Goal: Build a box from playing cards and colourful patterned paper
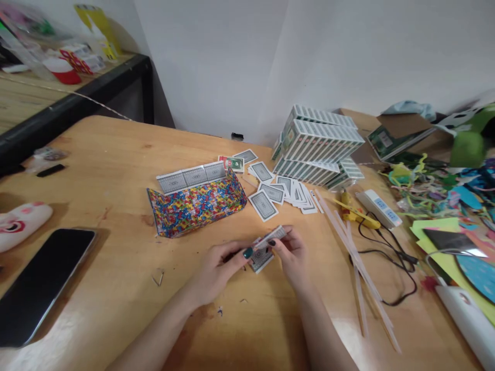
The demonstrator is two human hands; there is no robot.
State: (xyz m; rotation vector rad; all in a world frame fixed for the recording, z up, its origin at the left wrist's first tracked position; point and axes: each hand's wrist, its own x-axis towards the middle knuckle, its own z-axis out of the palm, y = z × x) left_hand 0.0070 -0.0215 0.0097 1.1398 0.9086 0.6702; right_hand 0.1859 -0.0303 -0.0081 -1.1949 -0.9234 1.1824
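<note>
Near the front middle, my left hand (224,263) and my right hand (291,255) both pinch a playing card (262,261) with a patterned back, which looks folded or paired with a second card. Behind my left hand stands an open box-like piece (197,206) covered in a colourful pattern, with a row of cards (185,178) along its back edge. Loose playing cards (263,205) lie scattered to the right of that piece, beyond my hands. A red and green card box (236,164) rests behind them.
Striped boxes (323,141) are stacked at the back. Glue sticks (359,268), a yellow glue gun (358,215), a power strip (379,207) and a black cable (400,263) lie to the right, beside colourful scraps (444,190). A phone (42,283) lies at the left.
</note>
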